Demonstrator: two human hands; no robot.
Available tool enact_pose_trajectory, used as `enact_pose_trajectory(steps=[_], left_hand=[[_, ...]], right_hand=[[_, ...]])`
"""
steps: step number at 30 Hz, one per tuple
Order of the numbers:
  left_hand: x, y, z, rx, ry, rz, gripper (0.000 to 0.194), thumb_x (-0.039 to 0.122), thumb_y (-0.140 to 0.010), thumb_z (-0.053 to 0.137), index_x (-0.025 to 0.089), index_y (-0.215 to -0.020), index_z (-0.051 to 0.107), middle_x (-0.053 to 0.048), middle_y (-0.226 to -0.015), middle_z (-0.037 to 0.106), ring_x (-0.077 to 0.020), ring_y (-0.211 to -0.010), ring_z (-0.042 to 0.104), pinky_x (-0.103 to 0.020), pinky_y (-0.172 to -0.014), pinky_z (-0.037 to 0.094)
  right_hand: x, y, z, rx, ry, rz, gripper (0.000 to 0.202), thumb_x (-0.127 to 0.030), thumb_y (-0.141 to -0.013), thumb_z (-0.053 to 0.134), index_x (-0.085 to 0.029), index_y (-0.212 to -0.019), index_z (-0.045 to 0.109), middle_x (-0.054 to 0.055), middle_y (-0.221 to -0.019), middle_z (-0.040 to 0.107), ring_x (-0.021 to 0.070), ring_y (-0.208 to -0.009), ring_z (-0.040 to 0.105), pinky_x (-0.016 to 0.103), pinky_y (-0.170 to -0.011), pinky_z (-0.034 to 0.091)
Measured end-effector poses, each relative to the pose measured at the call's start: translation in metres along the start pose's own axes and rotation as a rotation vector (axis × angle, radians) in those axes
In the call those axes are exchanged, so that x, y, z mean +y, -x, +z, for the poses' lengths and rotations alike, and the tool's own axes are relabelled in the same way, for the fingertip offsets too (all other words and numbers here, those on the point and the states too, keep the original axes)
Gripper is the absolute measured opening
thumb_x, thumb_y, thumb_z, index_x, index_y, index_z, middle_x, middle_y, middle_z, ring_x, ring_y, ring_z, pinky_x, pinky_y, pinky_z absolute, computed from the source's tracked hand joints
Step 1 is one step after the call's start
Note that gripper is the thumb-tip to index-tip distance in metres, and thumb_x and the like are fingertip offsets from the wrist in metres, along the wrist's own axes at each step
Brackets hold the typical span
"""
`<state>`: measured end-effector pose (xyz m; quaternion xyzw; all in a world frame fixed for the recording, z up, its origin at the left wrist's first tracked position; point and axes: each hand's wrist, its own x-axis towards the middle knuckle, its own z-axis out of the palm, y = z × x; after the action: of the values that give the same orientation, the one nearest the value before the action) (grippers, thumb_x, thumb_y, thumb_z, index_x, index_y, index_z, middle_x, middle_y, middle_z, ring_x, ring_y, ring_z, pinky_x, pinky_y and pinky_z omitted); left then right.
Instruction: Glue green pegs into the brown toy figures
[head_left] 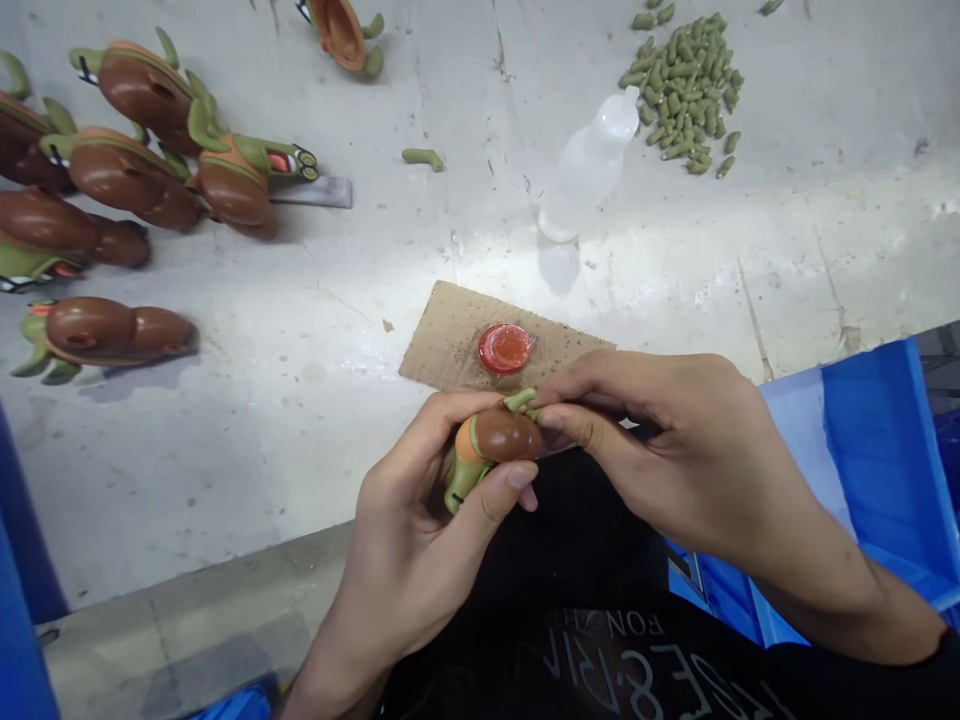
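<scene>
**Toy turtle held over the table edge**

The left hand (420,520) has its fingers closed round a small brown-shelled plastic turtle figure (491,445), just below the red round cap (505,348) on a cardboard scrap (442,340); the right hand (660,440) pinches a short green plastic limb piece (520,400) against the turtle; beyond the cap stands a clear plastic squeeze bottle (589,165).

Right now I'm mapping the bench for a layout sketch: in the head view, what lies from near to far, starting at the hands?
Toy turtle in the hands → red cap on cardboard → clear bottle → pile of green pieces.
</scene>
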<state>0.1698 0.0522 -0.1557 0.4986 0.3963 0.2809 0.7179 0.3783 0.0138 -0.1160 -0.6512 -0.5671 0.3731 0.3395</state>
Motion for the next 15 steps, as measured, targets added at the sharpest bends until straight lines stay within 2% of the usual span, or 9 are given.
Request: enact_pose_trajectory(steps=[4,6,10,15], left_hand=[[0.001,0.002,0.002,-0.063,0.157,-0.025,0.007,0.03,-0.114,0.076,0.03,-0.12,0.079,0.002,-0.095,0.076,-0.0116,-0.077,0.075,-0.024,-0.075,0.068],[0.002,0.002,0.004,-0.121,0.257,-0.037,0.015,0.035,-0.119,0.066,0.028,-0.122,0.078,0.0,-0.095,0.076,-0.0141,-0.075,0.075,-0.028,-0.069,0.067],[0.006,-0.001,0.009,-0.179,0.33,-0.101,0.024,0.041,-0.12,0.062,0.026,-0.122,0.08,-0.003,-0.101,0.072,-0.0121,-0.069,0.069,-0.022,-0.052,0.057],[0.009,-0.006,0.02,-0.206,0.351,-0.185,0.028,0.047,-0.115,0.068,0.022,-0.109,0.078,-0.004,-0.097,0.065,-0.0111,-0.066,0.059,-0.017,-0.042,0.049]], right_hand=[[-0.007,0.002,-0.003,0.006,-0.152,0.091,0.016,-0.024,-0.107,0.084,-0.029,-0.093,0.089,-0.002,-0.092,0.088,0.02,-0.078,0.083,0.031,-0.073,0.069],[-0.013,0.004,-0.006,0.062,-0.258,0.14,0.012,-0.031,-0.107,0.087,-0.029,-0.095,0.091,-0.001,-0.092,0.087,0.0199,-0.077,0.083,0.031,-0.072,0.071],[-0.017,0.011,-0.009,0.171,-0.438,0.208,0.01,-0.038,-0.104,0.09,-0.03,-0.099,0.092,0.0,-0.086,0.085,0.02,-0.074,0.083,0.032,-0.07,0.074],[-0.009,0.016,-0.013,0.153,-0.503,0.213,0.014,-0.038,-0.1,0.095,-0.026,-0.095,0.091,0.0,-0.082,0.084,0.0193,-0.073,0.083,0.031,-0.071,0.075]])
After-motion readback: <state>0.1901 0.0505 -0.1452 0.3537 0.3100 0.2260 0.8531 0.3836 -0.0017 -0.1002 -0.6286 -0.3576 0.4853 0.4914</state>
